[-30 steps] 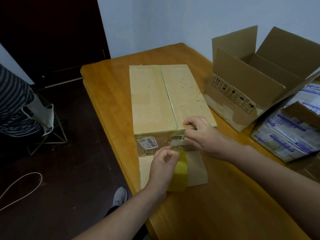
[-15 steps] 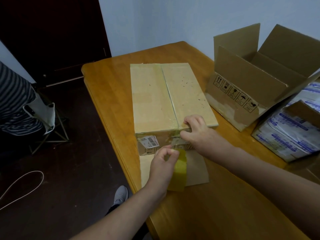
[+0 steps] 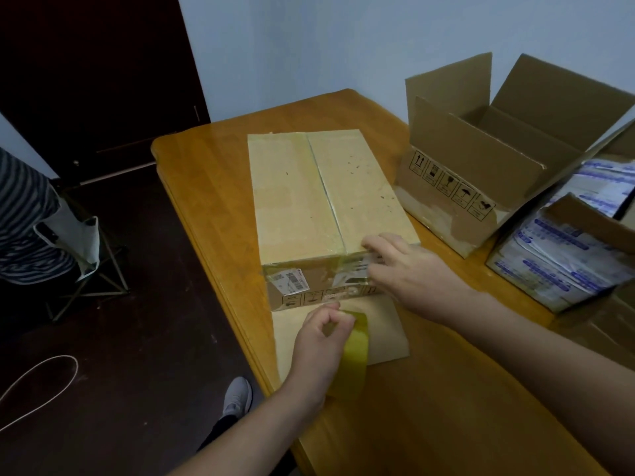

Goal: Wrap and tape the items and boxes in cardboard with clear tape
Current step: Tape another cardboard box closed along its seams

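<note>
A closed cardboard box [image 3: 309, 201] lies on the wooden table [image 3: 446, 407], wrapped in a cardboard sheet whose loose end [image 3: 381, 334] sticks out flat toward me. My left hand [image 3: 319, 348] grips a yellowish roll of clear tape [image 3: 354, 355] just in front of the box. A strip of tape [image 3: 354, 273] runs across the box's near face. My right hand [image 3: 409, 269] rests on the box's near right corner, fingers curled over the tape strip there.
An open empty cardboard box [image 3: 498, 159] stands to the right. Printed white and blue boxes [image 3: 563, 249] sit at the far right. Left of the table are dark floor, a folding stool [image 3: 86, 255], a person in a striped shirt [image 3: 24, 218] and a cord [image 3: 41, 383].
My right hand has slid to the right along the box's near top edge, over the tape. My left hand with the roll has stayed in front of the box.
</note>
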